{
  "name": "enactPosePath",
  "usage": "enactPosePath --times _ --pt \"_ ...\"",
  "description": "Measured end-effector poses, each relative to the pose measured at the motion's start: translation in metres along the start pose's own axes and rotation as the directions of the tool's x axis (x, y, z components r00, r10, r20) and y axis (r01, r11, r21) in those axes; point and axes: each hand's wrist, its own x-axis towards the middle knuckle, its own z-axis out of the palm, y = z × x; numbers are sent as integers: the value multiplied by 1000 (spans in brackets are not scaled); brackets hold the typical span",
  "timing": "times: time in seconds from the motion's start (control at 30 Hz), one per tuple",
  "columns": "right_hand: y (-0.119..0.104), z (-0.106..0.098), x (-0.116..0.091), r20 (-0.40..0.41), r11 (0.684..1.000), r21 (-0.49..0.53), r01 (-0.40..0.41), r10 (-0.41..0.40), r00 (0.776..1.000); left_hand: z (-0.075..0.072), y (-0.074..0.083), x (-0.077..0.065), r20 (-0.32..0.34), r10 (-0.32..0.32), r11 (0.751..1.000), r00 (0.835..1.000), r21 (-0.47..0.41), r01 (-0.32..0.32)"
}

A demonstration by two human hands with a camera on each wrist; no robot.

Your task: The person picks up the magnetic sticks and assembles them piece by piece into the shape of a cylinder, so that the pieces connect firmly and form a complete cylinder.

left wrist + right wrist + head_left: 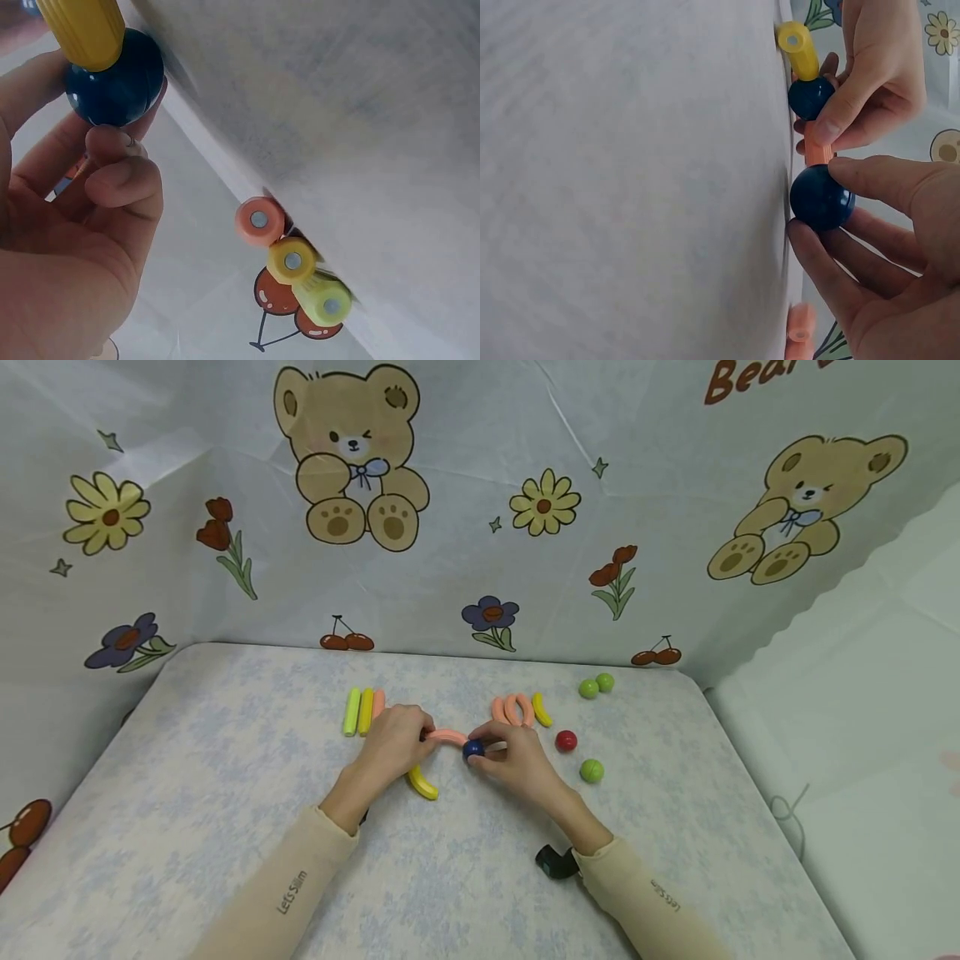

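Note:
In the head view, my left hand [393, 739] holds one end of a small chain of magnetic building pieces. That end has a blue ball [120, 86], with a curved yellow rod [423, 783] attached and pointing toward me. A curved orange rod [447, 737] runs from this ball to a second blue ball [473, 750]. The right wrist view shows my left thumb lying on the orange rod [818, 142]. My right hand [521, 764] pinches the second ball [823, 197] between thumb and fingers, where the orange rod meets it.
Left of the hands lie straight rods: green [352, 712], yellow [366, 712] and orange [378, 700]. Behind my right hand are curved orange rods [517, 709] and a yellow one [542, 710]. Rightward sit a red ball [566, 741] and green balls [592, 771].

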Motion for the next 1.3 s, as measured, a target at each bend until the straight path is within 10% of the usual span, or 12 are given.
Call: enactPosePath --times 0.37,0.7,1.03,1.3 --pt "-5 -11 2 -18 1000 -27 -3 3 1000 0 -2 1 18 -17 1000 1000 -6 17" --pt "6 -70 1 -167 987 -147 -68 43 985 -2 -8 0 -31 -105 994 994 -31 104" --pt "21 -116 -9 -58 867 -335 -369 372 927 -4 -10 1 -45 -135 990 990 -42 133" --pt "27 -113 -7 -6 823 -389 -414 447 895 -4 -10 0 -52 -125 991 991 -45 123"
